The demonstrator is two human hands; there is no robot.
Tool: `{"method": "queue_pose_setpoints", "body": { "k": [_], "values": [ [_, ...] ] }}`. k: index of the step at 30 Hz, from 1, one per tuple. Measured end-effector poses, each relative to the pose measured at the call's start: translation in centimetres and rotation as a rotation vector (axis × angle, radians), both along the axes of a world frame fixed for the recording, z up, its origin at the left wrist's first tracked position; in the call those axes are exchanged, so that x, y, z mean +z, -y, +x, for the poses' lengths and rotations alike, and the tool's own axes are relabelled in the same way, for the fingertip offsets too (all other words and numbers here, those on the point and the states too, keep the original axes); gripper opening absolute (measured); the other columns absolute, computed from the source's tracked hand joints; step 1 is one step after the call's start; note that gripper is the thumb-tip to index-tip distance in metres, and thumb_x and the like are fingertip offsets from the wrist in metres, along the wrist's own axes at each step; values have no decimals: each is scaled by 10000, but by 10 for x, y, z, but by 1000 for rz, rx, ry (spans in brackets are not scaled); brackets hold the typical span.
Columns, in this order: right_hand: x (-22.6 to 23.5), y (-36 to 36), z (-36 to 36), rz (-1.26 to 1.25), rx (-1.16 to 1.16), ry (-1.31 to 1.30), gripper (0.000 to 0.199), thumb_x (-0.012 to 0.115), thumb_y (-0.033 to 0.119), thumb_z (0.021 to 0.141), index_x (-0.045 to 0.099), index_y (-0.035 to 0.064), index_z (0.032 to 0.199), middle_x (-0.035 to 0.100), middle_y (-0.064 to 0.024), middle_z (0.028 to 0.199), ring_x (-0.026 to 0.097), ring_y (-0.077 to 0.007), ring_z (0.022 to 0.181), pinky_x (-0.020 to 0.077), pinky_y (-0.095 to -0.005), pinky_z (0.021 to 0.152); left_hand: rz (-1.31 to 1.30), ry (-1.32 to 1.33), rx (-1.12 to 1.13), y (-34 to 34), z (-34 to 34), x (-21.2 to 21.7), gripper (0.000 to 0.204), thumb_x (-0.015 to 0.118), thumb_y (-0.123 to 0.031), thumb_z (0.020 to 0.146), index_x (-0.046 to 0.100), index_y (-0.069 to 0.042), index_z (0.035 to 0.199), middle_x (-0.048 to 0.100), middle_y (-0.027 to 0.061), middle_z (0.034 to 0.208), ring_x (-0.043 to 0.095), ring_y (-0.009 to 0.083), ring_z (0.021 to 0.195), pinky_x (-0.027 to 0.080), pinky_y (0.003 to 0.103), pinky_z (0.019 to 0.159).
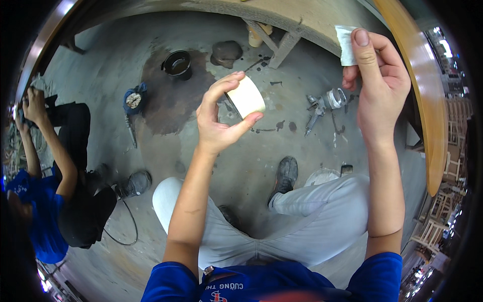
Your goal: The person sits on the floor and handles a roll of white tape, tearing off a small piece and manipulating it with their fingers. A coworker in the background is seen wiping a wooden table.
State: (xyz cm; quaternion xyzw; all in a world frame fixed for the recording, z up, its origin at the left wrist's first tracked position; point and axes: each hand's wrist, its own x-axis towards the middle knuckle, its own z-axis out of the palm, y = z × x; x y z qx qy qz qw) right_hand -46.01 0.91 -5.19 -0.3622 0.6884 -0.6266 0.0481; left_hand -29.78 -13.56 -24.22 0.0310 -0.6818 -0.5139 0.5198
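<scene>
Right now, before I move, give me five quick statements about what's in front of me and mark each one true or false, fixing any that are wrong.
1. The left hand holds a pale cylindrical object. True.
2. The right hand grips the spray gun. False: it pinches a thin white piece, and the spray gun lies on the floor.
3. The black bucket stands on the dark stain. True.
4. The two hands touch each other. False: they are well apart.
5. A co-worker in a blue shirt is at the left side of the view. True.
</scene>
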Motion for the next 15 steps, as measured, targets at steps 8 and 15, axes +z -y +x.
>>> {"method": "queue_pose_setpoints", "body": {
  "k": [8,15],
  "values": [
    [-3,-43,-24,-24,-187,-45,288,789,280,996,739,-4,1004,540,62,593,409,-9,454,294,-206,448,-143,143,-43,-13,-24,-1,554,861,-81,797,686,-5,1317,671,206,1327,667,305,1212,542,416,1013],
    [-7,-70,-34,-33,-276,63,303,783,257,997,756,-39,1061,531,30,572,429,-42,448,350,-224,434,-71,181,-100,-31,-56,-13,424,866,-118,805,810,-110,1225,689,147,1280,719,264,1080,585,363,921]
  ]
}}
